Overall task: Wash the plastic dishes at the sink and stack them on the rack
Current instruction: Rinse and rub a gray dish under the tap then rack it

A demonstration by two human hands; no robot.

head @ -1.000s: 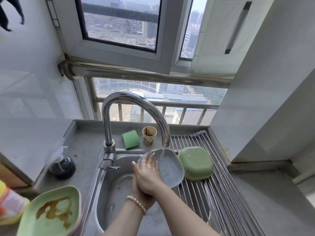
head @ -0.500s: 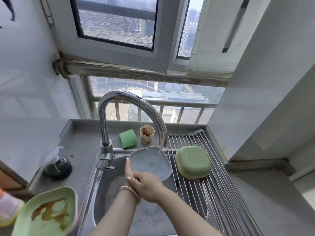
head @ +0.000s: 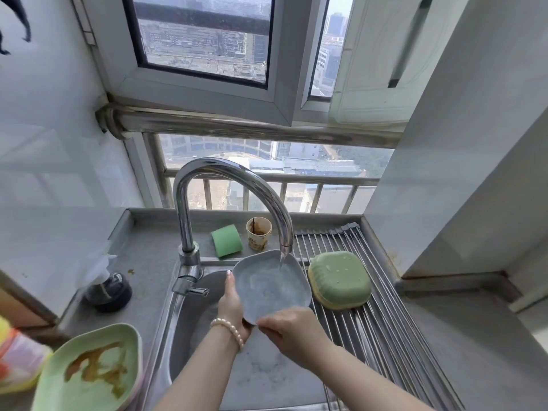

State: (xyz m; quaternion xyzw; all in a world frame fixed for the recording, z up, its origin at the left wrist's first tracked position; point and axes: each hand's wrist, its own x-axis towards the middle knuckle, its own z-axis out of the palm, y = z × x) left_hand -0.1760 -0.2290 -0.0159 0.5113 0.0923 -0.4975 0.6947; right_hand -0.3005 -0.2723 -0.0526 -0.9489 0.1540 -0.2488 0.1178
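Steel sink (head: pixel 184 336) under high-rise window, curved chrome tap (head: pixel 237 185) running. Grey rounded plastic plate (head: pixel 271 284) tilted under the stream over the basin. Left hand (head: pixel 234 304) (pearl bracelet on wrist) cups plate's left edge, fingers extended upward along rim. Right hand (head: pixel 292 329) pinches the near edge, forearm crossing in from lower right. Green plastic dish (head: pixel 339 280) upside down on roll-up wire rack (head: pixel 385 321).
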